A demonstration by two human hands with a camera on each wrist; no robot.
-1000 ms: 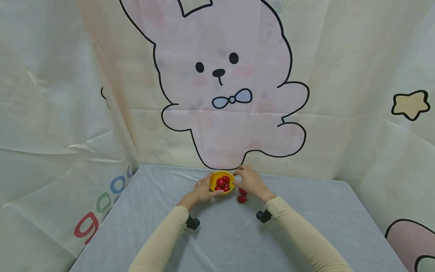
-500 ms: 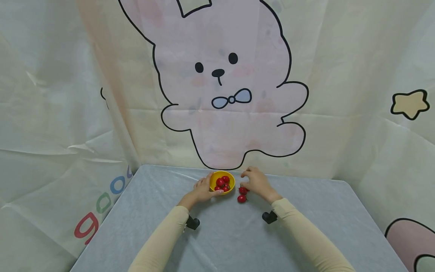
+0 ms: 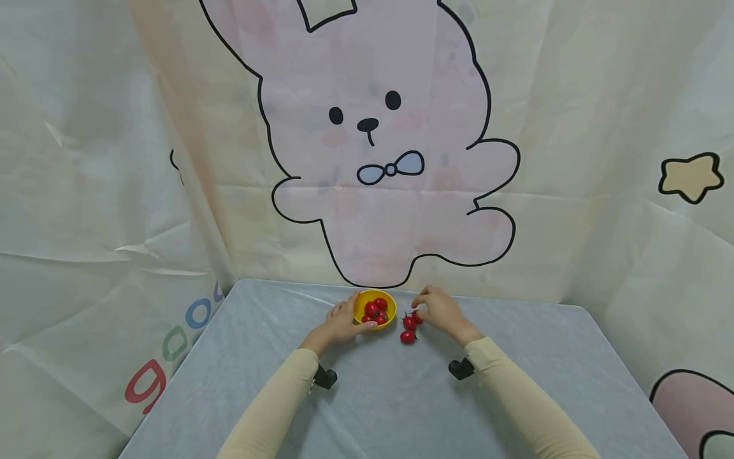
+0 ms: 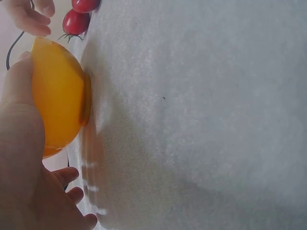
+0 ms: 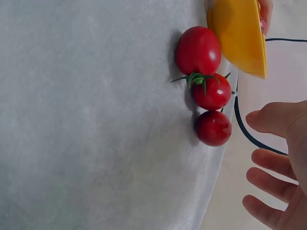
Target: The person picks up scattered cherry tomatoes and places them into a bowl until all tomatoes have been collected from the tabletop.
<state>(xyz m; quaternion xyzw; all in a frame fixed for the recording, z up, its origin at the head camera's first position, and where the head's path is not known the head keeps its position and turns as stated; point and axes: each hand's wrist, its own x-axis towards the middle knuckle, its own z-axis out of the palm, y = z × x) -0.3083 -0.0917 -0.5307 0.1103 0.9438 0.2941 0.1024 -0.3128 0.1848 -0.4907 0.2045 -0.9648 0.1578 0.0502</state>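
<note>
My left hand [image 3: 341, 320] holds a small yellow bowl [image 3: 367, 295] by its left side, the thumb lying along the near rim; in the left wrist view the bowl's wall [image 4: 60, 96] fills the gap between thumb and fingers. Several red cherry tomatoes [image 3: 371, 308] lie inside. Three more sit in a row on the cloth right of the bowl: a larger one [image 5: 198, 50], a middle one with a green stalk [image 5: 212, 91], and a third [image 5: 213, 128]. Just above the third, my right hand [image 3: 441, 311] hovers with fingers spread and nothing between them.
A pale grey-blue cloth covers the table [image 3: 373, 408], whose far edge runs close behind the bowl. Behind it hangs a fabric backdrop [image 3: 545, 255] with a cartoon animal. A black wrist mount [image 3: 461, 368] sits under the right forearm.
My right hand has moved from the bowl's rim to the right, over the loose tomatoes, uncovering more of them. The left hand and bowl stay in place.
</note>
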